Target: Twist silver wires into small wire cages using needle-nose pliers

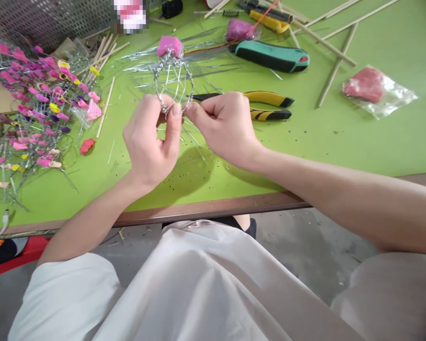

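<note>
Both hands meet over the green table (341,142), at a small round frame of twisted silver wire (192,85). My left hand (154,137) pinches the frame's lower edge between thumb and fingers. Close beside it, my right hand (227,125) is closed with thumb and forefinger at the frame's lower right edge. Thin loose wire ends stick out below the fingertips. A pink clay lump (169,46) lies just beyond the frame's top. Yellow-and-black pliers (266,98) rest behind my right hand, which partly hides them.
A large bunch of wire stems with pink, purple and yellow tips (46,104) fills the left. Farther back lie a green-and-black tool (270,56), loose wires and wooden sticks (337,66). Bagged red clay (365,85) is at the right. The table's brown edge (213,207) runs below the forearms.
</note>
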A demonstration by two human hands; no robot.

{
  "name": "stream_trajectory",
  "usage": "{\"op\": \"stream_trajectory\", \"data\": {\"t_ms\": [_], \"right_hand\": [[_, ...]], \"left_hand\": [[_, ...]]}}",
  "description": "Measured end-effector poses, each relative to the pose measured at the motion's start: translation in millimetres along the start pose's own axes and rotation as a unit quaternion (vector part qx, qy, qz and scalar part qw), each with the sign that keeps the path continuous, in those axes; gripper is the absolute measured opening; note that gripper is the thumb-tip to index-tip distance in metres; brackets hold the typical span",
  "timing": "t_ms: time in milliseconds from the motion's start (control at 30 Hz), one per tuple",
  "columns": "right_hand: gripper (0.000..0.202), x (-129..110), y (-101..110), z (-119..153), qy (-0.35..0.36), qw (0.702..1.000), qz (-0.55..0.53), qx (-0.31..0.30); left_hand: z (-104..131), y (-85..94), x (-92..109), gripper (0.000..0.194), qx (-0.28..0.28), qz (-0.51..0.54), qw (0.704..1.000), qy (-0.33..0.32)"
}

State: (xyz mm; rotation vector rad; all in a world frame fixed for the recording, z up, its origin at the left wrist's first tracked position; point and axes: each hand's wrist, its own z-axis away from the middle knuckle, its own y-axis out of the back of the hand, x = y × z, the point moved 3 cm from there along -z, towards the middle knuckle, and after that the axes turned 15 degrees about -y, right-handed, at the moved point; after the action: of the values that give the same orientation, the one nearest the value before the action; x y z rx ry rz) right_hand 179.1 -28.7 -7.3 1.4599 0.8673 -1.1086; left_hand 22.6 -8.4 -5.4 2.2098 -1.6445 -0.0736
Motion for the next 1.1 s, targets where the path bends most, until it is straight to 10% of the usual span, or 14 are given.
{"op": "stream_trajectory", "data": {"t_ms": [433,1100], "right_hand": [[0.062,1.3,0.6,-3.9,0.003,0.997,-0.058,-0.043],[0.057,-1.4,1.0,-2.2,-0.037,0.999,-0.018,-0.003]], "left_hand": [[-2.2,-3.1,-31.3,0.045,-0.002,0.211,0.961,0.181],[4.4,-7.9,-15.5,0.051,-0.028,0.098,0.989,0.108]]}}
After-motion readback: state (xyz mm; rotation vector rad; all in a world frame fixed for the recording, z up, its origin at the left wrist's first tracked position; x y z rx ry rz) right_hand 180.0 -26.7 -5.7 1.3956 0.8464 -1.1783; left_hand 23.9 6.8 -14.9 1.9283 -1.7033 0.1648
